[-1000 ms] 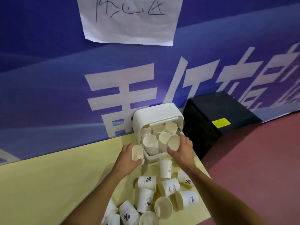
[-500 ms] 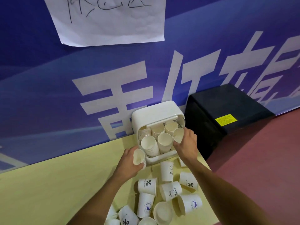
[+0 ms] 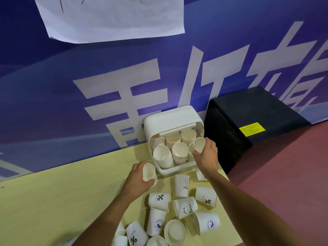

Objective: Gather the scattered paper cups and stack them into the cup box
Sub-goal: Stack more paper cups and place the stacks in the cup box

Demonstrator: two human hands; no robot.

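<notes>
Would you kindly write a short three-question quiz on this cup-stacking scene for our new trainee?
1. True or false: the left hand holds a paper cup.
2. The right hand holds a second cup where? A) at the open front of the cup box, on its right side; B) flat on the table; C) down on the floor.
3. Fill in: the container to the right of the cup box is ____ and has a yellow label.
Key: 1 true; 2 A; 3 black.
</notes>
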